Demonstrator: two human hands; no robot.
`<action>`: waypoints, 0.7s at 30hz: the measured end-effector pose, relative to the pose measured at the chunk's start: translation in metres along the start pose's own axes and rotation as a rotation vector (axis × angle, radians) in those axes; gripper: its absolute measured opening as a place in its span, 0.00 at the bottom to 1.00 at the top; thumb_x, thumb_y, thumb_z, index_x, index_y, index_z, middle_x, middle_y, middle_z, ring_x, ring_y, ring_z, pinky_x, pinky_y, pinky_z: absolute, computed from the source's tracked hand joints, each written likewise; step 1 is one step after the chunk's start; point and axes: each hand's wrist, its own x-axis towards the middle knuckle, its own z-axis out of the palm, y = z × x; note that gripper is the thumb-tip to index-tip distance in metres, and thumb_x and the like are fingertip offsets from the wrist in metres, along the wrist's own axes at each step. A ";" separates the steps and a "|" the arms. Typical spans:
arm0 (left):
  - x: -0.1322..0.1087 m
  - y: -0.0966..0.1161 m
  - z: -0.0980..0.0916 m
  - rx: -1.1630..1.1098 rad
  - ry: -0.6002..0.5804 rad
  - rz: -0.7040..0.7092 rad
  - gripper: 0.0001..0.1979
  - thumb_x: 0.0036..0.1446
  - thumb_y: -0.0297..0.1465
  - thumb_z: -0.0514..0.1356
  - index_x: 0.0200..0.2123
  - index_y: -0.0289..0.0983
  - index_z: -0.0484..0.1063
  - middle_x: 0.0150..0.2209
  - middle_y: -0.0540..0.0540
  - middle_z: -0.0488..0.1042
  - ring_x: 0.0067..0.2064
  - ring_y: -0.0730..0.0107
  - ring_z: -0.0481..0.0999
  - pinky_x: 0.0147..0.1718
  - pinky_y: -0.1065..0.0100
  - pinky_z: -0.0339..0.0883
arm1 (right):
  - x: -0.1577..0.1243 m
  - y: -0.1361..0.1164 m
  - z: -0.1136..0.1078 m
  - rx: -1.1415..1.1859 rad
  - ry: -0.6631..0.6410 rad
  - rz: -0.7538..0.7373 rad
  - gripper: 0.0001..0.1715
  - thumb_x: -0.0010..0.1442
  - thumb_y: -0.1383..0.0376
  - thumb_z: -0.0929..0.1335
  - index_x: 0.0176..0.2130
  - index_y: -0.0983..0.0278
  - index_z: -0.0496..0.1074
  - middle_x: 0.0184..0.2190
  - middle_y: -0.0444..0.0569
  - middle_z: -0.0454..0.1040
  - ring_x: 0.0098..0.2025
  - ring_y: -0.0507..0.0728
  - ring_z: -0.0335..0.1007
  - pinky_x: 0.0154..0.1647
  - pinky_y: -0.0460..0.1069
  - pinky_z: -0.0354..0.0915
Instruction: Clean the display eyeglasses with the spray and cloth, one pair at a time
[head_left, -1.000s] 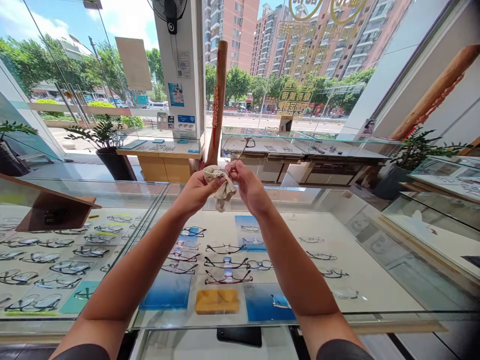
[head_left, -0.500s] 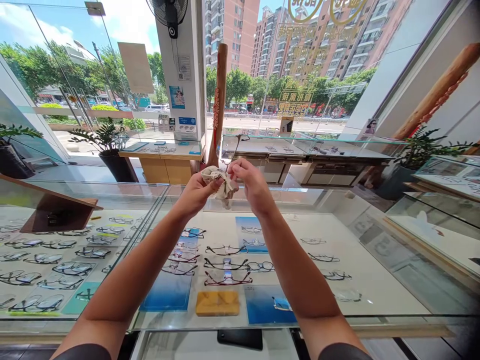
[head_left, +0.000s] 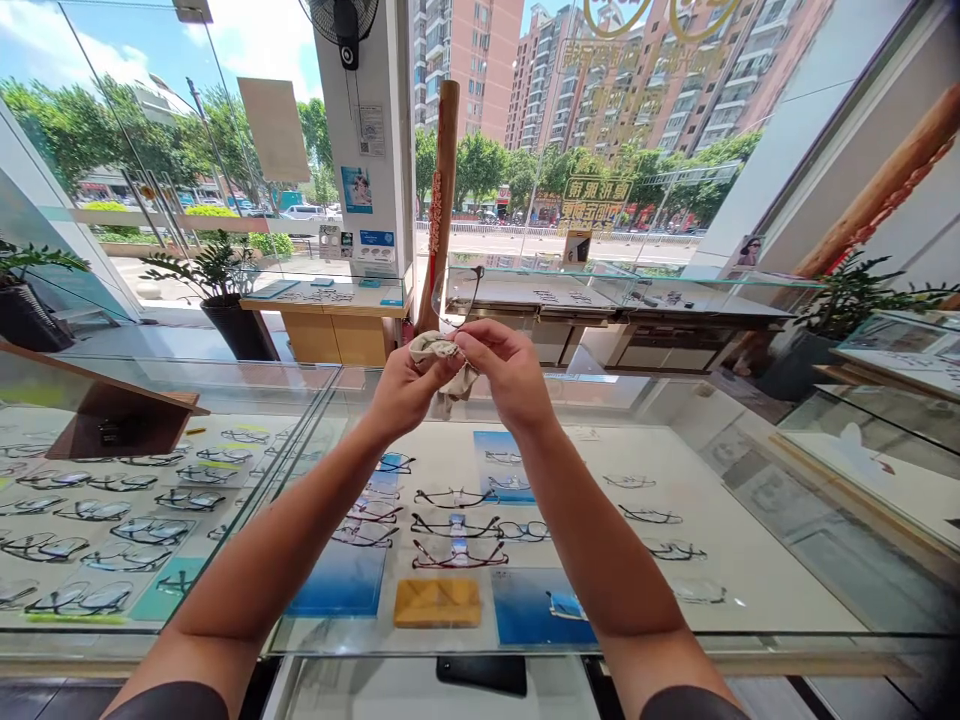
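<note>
Above the glass display counter, my left hand (head_left: 405,392) is closed around a crumpled beige cloth (head_left: 439,350), its thumb pressed on top. My right hand (head_left: 504,370) pinches at the cloth's right side, where thin-framed glasses (head_left: 459,298) stick up from between both hands. One lens and a dark hinge end of the glasses show above the fingers; the rest is hidden by the cloth and hands. Which part my right fingers grip is too small to tell.
Under the counter's glass (head_left: 645,610) lie rows of glasses (head_left: 456,527) and a yellow case (head_left: 436,603). A black phone (head_left: 481,674) lies near the front edge. A brown wooden stand (head_left: 124,425) is at the left. Further display cases (head_left: 337,290) stand by the window.
My right hand has closed in on the cloth, its fingers now bent against it. The glasses have turned, so the lens above the hands shows more openly. The view has shifted slightly.
</note>
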 end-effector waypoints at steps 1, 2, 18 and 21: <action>0.000 -0.001 -0.001 0.022 0.008 0.000 0.29 0.58 0.57 0.74 0.30 0.36 0.78 0.26 0.49 0.75 0.28 0.72 0.72 0.29 0.68 0.67 | 0.000 0.000 0.001 0.012 0.004 0.002 0.15 0.60 0.49 0.81 0.37 0.56 0.85 0.38 0.46 0.85 0.42 0.57 0.78 0.50 0.55 0.76; 0.000 -0.002 -0.002 0.048 0.017 0.002 0.30 0.61 0.58 0.72 0.30 0.36 0.78 0.26 0.49 0.75 0.28 0.71 0.72 0.29 0.68 0.67 | 0.000 0.001 0.002 0.028 0.006 0.006 0.15 0.59 0.49 0.81 0.37 0.56 0.84 0.38 0.45 0.85 0.42 0.57 0.78 0.50 0.56 0.77; 0.003 0.005 -0.022 -0.124 -0.327 -0.147 0.20 0.60 0.47 0.75 0.44 0.37 0.83 0.39 0.45 0.80 0.39 0.66 0.76 0.41 0.67 0.72 | 0.002 0.000 0.001 0.222 0.070 0.110 0.14 0.56 0.51 0.82 0.36 0.56 0.85 0.38 0.44 0.86 0.37 0.53 0.76 0.40 0.51 0.74; 0.003 -0.001 -0.024 -0.139 -0.280 -0.160 0.21 0.63 0.50 0.73 0.45 0.37 0.83 0.38 0.45 0.80 0.39 0.66 0.76 0.42 0.67 0.72 | 0.001 0.001 0.002 0.242 0.048 0.093 0.12 0.57 0.53 0.82 0.36 0.56 0.86 0.38 0.43 0.86 0.38 0.53 0.76 0.44 0.51 0.74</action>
